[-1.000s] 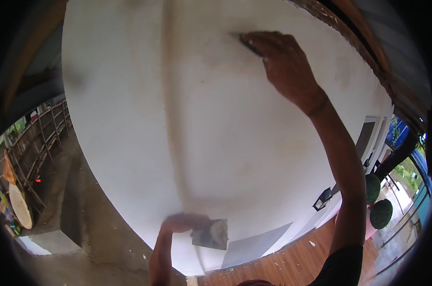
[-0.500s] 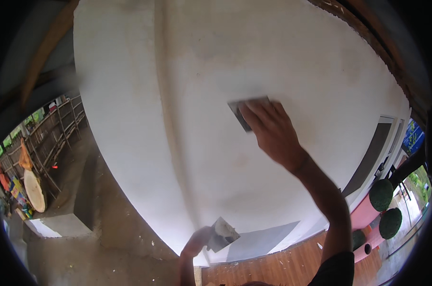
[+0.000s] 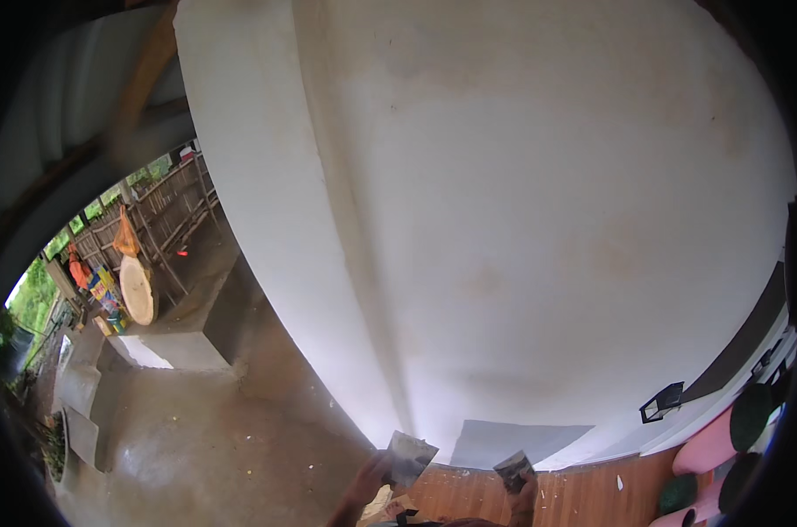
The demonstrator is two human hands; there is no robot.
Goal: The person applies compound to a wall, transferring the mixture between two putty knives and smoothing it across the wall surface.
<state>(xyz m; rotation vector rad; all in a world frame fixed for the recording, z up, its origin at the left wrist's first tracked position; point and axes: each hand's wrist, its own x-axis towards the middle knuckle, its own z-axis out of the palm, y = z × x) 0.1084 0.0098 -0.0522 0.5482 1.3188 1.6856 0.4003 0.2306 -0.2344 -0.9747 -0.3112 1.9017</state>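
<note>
A tall white wall with faint brownish stains fills most of the view, and a vertical corner ridge runs down its left part. At the bottom centre, my left hand is closed on a flat square scraper with greyish-white smears. A little to the right, my right hand grips a smaller, dark, flat scraper. Both scrapers are held low, near each other but apart. I cannot tell whether either touches the wall.
Wooden floorboards lie below the wall, scattered with white flecks. To the left are a concrete floor, a low concrete block and a stick fence. A black lantern-shaped wall lamp and pink cylinders with green tops stand at right.
My right hand has come down from the middle of the wall with its scraper, close to my left hand. The view has shifted, so the wall lamp now shows.
</note>
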